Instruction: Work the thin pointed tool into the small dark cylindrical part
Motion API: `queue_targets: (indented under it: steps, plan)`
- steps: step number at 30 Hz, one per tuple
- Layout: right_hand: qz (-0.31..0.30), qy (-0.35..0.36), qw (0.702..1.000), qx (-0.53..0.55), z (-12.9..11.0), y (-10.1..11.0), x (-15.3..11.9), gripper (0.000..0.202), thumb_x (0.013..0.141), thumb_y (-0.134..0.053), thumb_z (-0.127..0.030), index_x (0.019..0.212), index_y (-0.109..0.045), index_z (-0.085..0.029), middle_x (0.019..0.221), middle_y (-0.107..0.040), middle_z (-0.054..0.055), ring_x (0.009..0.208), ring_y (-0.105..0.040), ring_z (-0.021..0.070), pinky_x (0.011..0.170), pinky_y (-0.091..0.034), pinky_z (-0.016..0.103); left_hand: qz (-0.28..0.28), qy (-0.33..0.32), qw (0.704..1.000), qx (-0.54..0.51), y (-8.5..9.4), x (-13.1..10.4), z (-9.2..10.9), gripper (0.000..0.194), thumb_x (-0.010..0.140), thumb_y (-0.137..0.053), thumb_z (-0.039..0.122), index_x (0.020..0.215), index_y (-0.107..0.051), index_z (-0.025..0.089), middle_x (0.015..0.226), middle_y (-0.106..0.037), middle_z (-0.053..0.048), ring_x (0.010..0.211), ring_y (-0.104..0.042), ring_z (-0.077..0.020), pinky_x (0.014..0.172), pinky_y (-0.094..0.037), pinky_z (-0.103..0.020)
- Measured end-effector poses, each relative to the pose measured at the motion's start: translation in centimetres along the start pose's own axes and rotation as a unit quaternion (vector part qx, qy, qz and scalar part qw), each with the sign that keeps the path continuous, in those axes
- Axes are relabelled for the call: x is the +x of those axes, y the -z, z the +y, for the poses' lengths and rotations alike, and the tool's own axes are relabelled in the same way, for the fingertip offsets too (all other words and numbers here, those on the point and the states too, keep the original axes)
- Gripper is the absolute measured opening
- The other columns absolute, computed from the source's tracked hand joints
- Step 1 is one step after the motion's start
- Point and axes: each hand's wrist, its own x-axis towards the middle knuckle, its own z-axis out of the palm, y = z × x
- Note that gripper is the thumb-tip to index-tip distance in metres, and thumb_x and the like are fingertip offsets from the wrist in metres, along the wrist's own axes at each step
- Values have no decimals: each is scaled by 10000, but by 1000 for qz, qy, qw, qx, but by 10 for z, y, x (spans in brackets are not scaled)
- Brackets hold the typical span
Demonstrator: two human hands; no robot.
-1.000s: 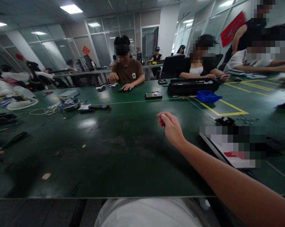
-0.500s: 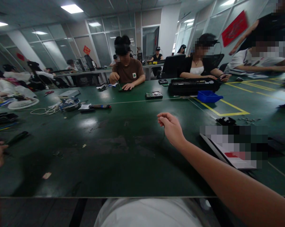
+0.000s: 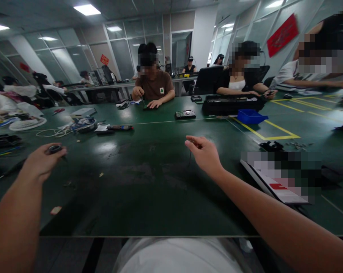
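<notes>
My left hand is over the left part of the green table, its thumb and fingers closed on a small dark round object. My right hand is raised above the middle of the table, fingers curled round something small and brownish; a thin dark shaft points down below it. What this item is cannot be made out. Beyond my right hand a hard drive lies on the table. Small tan scraps lie near my left forearm.
A blue tray and a long black unit stand at the back right. Small screws and a white flat object lie right. A dark-handled tool and cables lie left. People sit across the table.
My left hand has come in from the left edge, now with the dark round object in it. My right hand has shifted slightly left and its fingers have turned a little.
</notes>
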Motion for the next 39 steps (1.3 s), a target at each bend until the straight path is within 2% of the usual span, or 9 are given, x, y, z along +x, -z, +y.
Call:
queue_targets:
  steps: [1, 4, 8, 14, 16, 19, 23, 31, 39]
  plan:
    - [-8, -1, 1000, -14, -1, 1, 0, 402, 875, -621, -468, 1133, -767, -196, 819, -649, 54, 709, -585, 199, 698, -459, 365, -43, 1, 996, -76, -12, -4, 11, 211, 833, -648, 173, 1033, -591, 209, 859, -665, 43, 824, -602, -89, 764, -459, -188]
    - [-41, -6, 999, -34, -3, 1, -2, 357, 891, -604, -477, 1038, -784, -205, 787, -686, 50, 701, -601, 206, 663, -437, 354, -173, -47, 974, -140, -48, -23, 45, 310, 768, -728, 191, 1060, -627, 176, 1021, -697, -13, 914, -629, -136, 864, -474, -267]
    - [-47, 1, 998, -44, -8, 1, -4, 356, 918, -562, -497, 836, -751, -207, 729, -691, 43, 659, -594, 202, 623, -405, 343, -263, -175, 944, -92, -90, -65, 89, 398, 701, -802, 318, 1045, -690, 153, 1086, -725, -84, 995, -653, -216, 1011, -443, -386]
    - [-21, -14, 999, 26, -16, 5, -6, 282, 931, -542, -438, 889, -687, -200, 740, -681, 35, 654, -589, 190, 622, -416, 337, -408, -228, 877, -109, -151, -143, 130, 325, 755, -734, 238, 1067, -674, 165, 1060, -735, -77, 993, -676, -218, 977, -489, -406]
    - [-6, -22, 998, 62, -15, 5, -6, 272, 925, -550, -439, 868, -669, -200, 734, -673, 35, 657, -587, 186, 627, -423, 335, -421, -258, 864, -99, -170, -162, 132, 279, 772, -727, 214, 1044, -681, 174, 1053, -733, -66, 975, -675, -213, 954, -496, -389]
    - [19, -34, 987, 153, -10, 4, -4, 253, 917, -560, -436, 831, -631, -209, 702, -645, 19, 636, -576, 169, 624, -449, 326, -379, -320, 866, -59, -192, -180, 126, 265, 794, -713, 180, 1058, -693, 197, 1071, -725, -46, 986, -662, -216, 960, -484, -381]
    - [45, -42, 965, 256, -3, -2, -2, 231, 917, -579, -437, 906, -629, -211, 780, -677, 25, 695, -627, 169, 684, -521, 338, -364, -345, 863, -59, -203, -188, 113, 325, 819, -707, 181, 1140, -680, 225, 1168, -708, -32, 1098, -638, -224, 1008, -462, -372]
    - [10, -12, 980, 200, -12, -1, -9, 222, 920, -591, -418, 969, -633, -206, 841, -718, 50, 753, -674, 189, 750, -552, 380, -349, -361, 863, -50, -201, -187, 103, 367, 828, -723, 209, 1191, -681, 244, 1218, -695, -38, 1151, -622, -239, 1055, -443, -405]
    - [16, -4, 987, 162, -11, 0, -8, 208, 931, -569, -412, 929, -626, -211, 827, -720, 53, 752, -674, 196, 736, -538, 372, -334, -370, 866, -49, -202, -183, 98, 363, 850, -708, 246, 1211, -671, 260, 1233, -681, -35, 1165, -608, -238, 1047, -440, -397]
